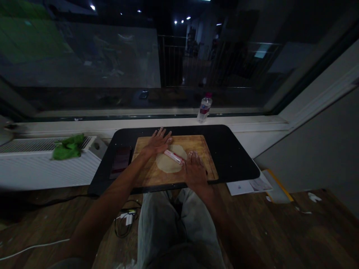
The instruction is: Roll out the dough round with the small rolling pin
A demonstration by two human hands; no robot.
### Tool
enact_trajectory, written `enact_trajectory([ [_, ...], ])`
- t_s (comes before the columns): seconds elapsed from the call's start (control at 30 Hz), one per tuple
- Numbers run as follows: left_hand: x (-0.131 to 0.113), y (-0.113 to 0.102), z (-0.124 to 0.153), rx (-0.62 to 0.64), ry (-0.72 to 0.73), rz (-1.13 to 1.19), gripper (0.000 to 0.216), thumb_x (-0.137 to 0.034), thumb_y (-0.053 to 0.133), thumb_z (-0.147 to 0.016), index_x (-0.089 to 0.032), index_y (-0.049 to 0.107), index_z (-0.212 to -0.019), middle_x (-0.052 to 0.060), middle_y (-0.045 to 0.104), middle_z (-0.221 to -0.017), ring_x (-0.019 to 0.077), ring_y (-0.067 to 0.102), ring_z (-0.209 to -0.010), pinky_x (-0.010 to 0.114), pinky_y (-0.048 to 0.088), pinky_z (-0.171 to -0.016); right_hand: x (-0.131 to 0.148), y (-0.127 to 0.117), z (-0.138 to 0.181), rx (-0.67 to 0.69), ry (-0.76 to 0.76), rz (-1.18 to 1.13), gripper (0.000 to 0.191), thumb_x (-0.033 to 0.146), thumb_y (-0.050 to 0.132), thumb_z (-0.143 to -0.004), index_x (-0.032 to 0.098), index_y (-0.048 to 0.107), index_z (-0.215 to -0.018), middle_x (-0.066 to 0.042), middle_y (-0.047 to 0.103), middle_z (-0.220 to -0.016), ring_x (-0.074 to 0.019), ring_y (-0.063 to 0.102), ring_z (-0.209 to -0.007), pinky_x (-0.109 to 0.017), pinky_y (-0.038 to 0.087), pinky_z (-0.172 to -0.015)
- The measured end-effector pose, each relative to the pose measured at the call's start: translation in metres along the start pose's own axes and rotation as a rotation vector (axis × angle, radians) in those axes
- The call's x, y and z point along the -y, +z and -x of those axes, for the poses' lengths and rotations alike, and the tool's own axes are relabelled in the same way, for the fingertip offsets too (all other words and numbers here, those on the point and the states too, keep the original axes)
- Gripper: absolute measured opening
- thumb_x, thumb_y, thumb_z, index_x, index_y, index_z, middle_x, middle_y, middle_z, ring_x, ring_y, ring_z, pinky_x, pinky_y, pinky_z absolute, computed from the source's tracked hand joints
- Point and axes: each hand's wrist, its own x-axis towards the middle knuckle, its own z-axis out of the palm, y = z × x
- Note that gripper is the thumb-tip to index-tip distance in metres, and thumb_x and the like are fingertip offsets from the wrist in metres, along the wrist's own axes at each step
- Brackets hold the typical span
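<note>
1. Two legs [153,228] in pale trousers show closest to my head camera.
2. I see the right hand [195,172] at the rolling pin's nearer end, fingers straight and close together; I cannot tell how far the palm covers it.
3. That rolling pin [174,156] lies slantwise on a round dough sheet [166,165], atop a wooden cutting board [206,158].
4. The left hand [159,142] meets its farther end, fingers spread wide.
5. Beyond, I see a pink-capped water bottle [204,108] upright on the windowsill [168,122].
</note>
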Motion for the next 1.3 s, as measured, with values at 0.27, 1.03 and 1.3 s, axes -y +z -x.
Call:
enact_trajectory([
  [0.27, -0.012, -0.007, -0.004, 0.014, 0.001, -0.033, 0.072, -0.05, 0.019, -0.12, -0.019, 0.034, -0.183, 0.012, 0.032, -0.19, 0.0331, 0.01, -0.181, 0.057, 0.016, -0.145, 0.039, 0.009, 0.033, -0.19, 0.032, -0.087, 0.06, 0.03, 0.046, -0.116, -0.007, 0.055, -0.162, -0.035, 0.056, -0.169, -0.0428, 0.045, -0.167, -0.062, 0.039, -0.135],
  [1.03, -0.008, 0.005, -0.006, -0.101, -0.009, 0.033, 0.067, -0.045, 0.026, -0.12, -0.021, 0.042, -0.18, 0.012, 0.039, -0.187, 0.0318, 0.017, -0.18, 0.061, 0.024, -0.144, -0.065, -0.016, -0.121, 0.325, 0.043, -0.038, 0.073, 0.052, 0.013, -0.122, 0.019, 0.027, -0.186, -0.015, 0.025, -0.192, -0.0365, 0.01, -0.18, -0.073, 0.011, -0.142],
  [1.3, -0.009, 0.004, -0.01, -0.075, -0.07, 0.099, 0.066, -0.043, 0.023, -0.121, -0.016, 0.041, -0.179, 0.015, 0.038, -0.188, 0.0326, 0.016, -0.18, 0.062, 0.025, -0.143, -0.074, -0.011, -0.153, 0.269, 0.013, -0.078, 0.077, 0.056, 0.007, -0.121, 0.02, 0.039, -0.182, -0.015, 0.033, -0.189, -0.0347, 0.013, -0.18, -0.069, 0.01, -0.143],
])
